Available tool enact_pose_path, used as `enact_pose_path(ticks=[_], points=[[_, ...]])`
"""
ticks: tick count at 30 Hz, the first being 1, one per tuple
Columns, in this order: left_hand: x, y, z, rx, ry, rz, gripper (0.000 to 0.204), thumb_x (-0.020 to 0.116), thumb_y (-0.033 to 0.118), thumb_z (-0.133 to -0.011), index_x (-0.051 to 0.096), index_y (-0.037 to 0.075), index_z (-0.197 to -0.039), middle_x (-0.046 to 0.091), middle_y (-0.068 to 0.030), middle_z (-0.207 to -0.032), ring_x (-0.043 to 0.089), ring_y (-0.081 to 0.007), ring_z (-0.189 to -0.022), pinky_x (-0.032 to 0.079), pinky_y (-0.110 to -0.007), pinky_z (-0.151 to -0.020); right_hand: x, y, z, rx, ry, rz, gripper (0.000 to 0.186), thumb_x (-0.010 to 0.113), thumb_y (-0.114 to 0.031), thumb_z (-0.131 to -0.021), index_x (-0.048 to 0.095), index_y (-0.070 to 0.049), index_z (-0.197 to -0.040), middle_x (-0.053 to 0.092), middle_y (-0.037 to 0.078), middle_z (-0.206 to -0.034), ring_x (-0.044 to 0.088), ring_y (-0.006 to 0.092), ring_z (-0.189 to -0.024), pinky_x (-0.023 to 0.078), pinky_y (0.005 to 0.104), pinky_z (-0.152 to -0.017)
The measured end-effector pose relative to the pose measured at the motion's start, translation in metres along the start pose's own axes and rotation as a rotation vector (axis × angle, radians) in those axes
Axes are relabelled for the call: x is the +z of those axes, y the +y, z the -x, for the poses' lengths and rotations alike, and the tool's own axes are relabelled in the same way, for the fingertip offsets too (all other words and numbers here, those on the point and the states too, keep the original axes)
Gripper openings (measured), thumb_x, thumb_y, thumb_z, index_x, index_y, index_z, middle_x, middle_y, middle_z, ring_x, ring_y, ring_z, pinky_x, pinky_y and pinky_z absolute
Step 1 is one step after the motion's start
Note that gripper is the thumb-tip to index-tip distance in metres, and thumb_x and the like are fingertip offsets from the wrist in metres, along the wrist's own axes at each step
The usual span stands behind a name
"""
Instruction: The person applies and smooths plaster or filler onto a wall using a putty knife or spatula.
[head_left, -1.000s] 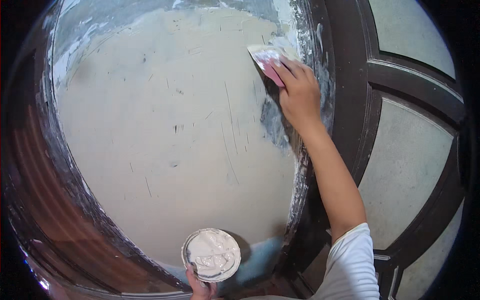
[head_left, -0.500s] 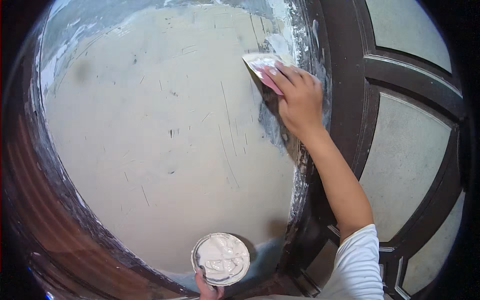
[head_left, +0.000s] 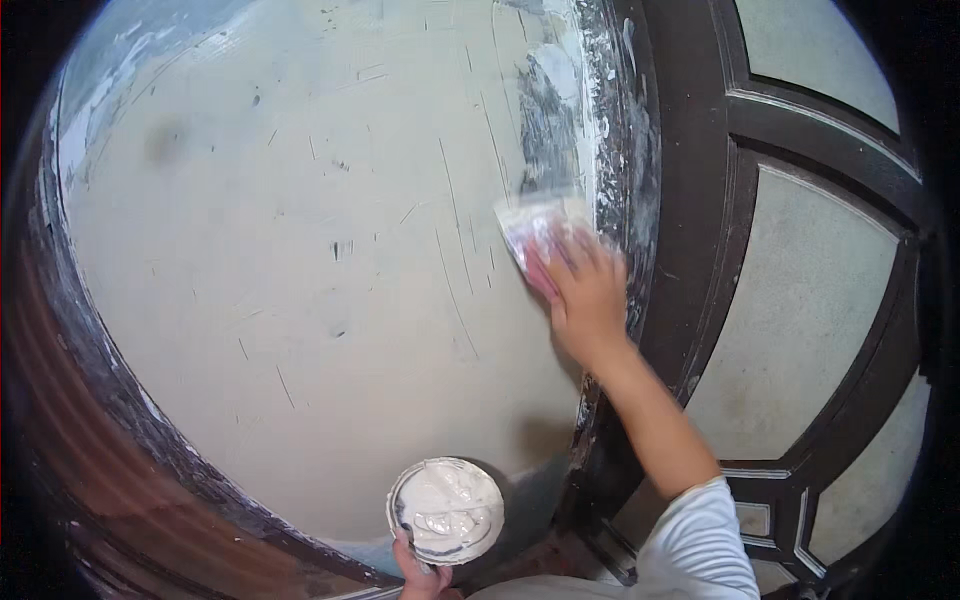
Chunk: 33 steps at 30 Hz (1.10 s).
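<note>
My right hand grips a pink-handled putty knife and presses its wide blade against the wall panel, near the panel's right edge. Hand and blade are smeared by motion. Pale filler coats most of the panel, with thin dark scratches showing through. Above the blade runs a grey, streaked patch where the coat is thin. Low in front of the panel, my left hand holds a round tub of cream-coloured putty by its rim. The putty's surface is wet and ridged. Part of the left hand is hidden under the tub.
Dark wooden framing with pale inset panels stands on the right. A worn, putty-flecked frame edge borders the panel there. Reddish-brown wood curves along the left side.
My right hand has dragged the putty knife downward along the panel's right edge, leaving grey streaks above it. The tub in my left hand has stayed nearly in place.
</note>
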<state>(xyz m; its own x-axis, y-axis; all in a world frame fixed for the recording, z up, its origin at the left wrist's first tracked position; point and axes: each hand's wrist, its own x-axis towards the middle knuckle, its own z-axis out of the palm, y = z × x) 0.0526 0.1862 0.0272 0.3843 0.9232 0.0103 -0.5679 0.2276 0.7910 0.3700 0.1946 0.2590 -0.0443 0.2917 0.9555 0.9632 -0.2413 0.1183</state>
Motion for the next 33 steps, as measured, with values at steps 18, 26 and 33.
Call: enact_pose_path(ticks=[18, 26, 33], points=[[0.035, 0.005, -0.019, 0.021, -0.187, 0.135, 0.072, 0.035, 0.054, -0.095, 0.034, -0.001, -0.142, 0.046, -0.0182, -0.14, 0.049, -0.0337, -0.126, 0.041, -0.046, -0.105, -0.049, -0.041, 0.184, 1.038, -0.068, -1.953, 0.033, 0.057, -0.008, -0.09, 0.05, 0.0, -0.121, 0.063, 0.017, -0.114, 0.064, 0.032, -0.102, 0.052, 0.0486, -0.09], [0.053, -0.003, -0.015, 0.041, -0.147, 0.087, 0.074, 0.037, 0.057, -0.094, 0.036, 0.001, -0.141, 0.047, -0.0179, -0.138, 0.051, -0.0327, -0.123, 0.044, -0.045, -0.102, -0.047, -0.054, 0.197, 0.649, -0.142, -1.735, 0.028, 0.049, -0.003, -0.097, 0.052, -0.006, -0.125, 0.062, 0.015, -0.121, 0.059, 0.0278, -0.113, 0.048, 0.0451, -0.096], [0.074, -0.006, -0.005, 0.091, -0.11, 0.125, 0.072, 0.038, 0.056, -0.093, 0.037, 0.001, -0.14, 0.048, -0.0185, -0.137, 0.051, -0.034, -0.123, 0.044, -0.045, -0.103, -0.048, -0.038, 0.199, 0.664, -0.219, -1.737, 0.031, 0.049, -0.003, -0.097, 0.053, -0.01, -0.127, 0.061, 0.014, -0.125, 0.058, 0.0278, -0.116, 0.046, 0.0426, -0.098]])
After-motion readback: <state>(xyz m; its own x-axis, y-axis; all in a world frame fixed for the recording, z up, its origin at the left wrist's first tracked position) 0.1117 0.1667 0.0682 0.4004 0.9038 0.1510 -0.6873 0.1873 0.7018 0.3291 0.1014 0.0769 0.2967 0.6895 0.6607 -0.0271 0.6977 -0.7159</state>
